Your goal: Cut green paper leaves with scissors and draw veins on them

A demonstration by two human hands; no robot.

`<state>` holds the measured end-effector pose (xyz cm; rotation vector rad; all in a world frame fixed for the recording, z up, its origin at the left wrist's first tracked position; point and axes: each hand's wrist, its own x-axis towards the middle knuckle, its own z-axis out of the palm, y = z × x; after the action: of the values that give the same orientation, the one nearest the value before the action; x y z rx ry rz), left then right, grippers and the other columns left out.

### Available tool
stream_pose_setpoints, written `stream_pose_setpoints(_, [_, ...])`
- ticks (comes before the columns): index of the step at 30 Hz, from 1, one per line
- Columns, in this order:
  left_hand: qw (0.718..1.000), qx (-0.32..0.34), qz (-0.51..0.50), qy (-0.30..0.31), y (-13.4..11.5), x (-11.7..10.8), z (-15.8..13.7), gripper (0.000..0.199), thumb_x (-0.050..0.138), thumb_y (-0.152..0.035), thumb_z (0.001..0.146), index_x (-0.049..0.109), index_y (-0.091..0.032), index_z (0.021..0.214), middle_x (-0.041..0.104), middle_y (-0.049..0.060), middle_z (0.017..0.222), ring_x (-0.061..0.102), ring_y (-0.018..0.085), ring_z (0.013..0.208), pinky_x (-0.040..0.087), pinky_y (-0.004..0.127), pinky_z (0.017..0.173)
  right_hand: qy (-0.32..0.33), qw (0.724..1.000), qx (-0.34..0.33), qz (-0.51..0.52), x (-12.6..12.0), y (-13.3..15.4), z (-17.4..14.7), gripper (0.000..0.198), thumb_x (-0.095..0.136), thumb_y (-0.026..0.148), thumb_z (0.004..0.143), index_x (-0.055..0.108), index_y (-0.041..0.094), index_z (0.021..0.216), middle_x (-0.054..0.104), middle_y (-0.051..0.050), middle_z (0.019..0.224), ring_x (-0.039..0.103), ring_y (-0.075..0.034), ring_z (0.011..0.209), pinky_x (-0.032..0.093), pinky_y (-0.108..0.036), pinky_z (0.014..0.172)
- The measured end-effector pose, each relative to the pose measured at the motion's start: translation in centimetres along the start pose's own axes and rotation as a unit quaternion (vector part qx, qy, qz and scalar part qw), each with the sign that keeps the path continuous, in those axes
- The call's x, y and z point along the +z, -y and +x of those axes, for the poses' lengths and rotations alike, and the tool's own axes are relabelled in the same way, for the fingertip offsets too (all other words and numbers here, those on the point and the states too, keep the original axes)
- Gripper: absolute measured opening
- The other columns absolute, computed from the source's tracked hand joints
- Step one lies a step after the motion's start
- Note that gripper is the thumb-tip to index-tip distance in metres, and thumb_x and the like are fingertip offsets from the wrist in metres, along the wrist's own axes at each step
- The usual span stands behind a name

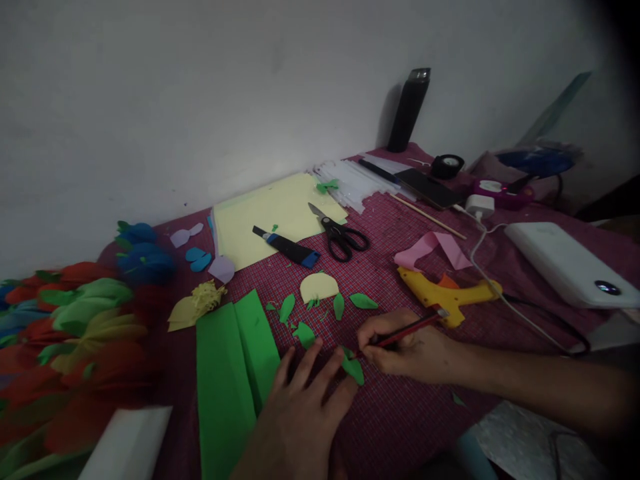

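Note:
My right hand (pixel 413 350) is closed around a red and black pen (pixel 411 329), its writing end hidden near a small green paper leaf (pixel 353 368). Lying with spread fingers on the cloth, my left hand (pixel 307 400) has a fingertip at that leaf. Just beyond its fingers is another leaf (pixel 305 335); more cut leaves (pixel 363 301) and green scraps are scattered around. A cream paper piece (pixel 320 287) with a rounded edge lies past them. Left of my hand are folded green paper strips (pixel 225 387).
Black scissors (pixel 345 239) and a utility knife (pixel 287 247) lie near pale yellow sheets (pixel 240 227). On the right are a yellow glue gun (pixel 445 297), pink ribbon (pixel 430 248) and a white power bank (pixel 565 263) with cables. Colourful paper flowers (pixel 85 320) crowd the left; a black bottle (pixel 410 110) stands behind.

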<state>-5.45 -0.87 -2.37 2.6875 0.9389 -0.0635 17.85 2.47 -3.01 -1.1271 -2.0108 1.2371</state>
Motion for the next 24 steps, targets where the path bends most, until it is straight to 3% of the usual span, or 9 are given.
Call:
stream_pose_setpoints(7, [0.998,-0.003,0.007,0.058,-0.3,-0.5,0.3,0.065,0.056,-0.024,0.065,0.048,-0.027,0.129,0.04,0.007,0.145,0.032,0.04,0.13,0.026,0.067,0.098,0.004,1.0,-0.007,0.006,0.0,-0.2,-0.1,0.008,0.054,0.014,0.076,0.061,0.015,0.072,0.054,0.003,0.061,0.047,-0.009,0.056,0.038,-0.019,0.052])
stream_pose_setpoints(14, [0.996,-0.009,0.029,0.08,-0.7,-1.0,0.7,0.056,0.057,-0.023,0.07,0.052,-0.029,0.125,0.039,0.007,0.145,0.032,0.039,0.13,0.028,0.066,0.098,-0.002,1.0,-0.002,0.023,0.1,-0.4,-0.1,0.009,0.055,0.012,0.076,0.062,0.015,0.073,0.054,0.004,0.06,0.047,-0.008,0.055,0.038,-0.018,0.051])
stream_pose_setpoints(24, [0.998,0.006,0.041,0.051,-0.5,-0.1,0.3,0.059,0.062,-0.022,0.069,0.05,-0.032,0.126,0.039,0.008,0.144,0.031,0.041,0.13,0.028,0.067,0.098,0.001,1.0,-0.004,0.025,0.0,-0.2,-0.1,0.009,0.054,0.014,0.076,0.062,0.015,0.071,0.052,0.004,0.059,0.046,-0.009,0.054,0.037,-0.019,0.05])
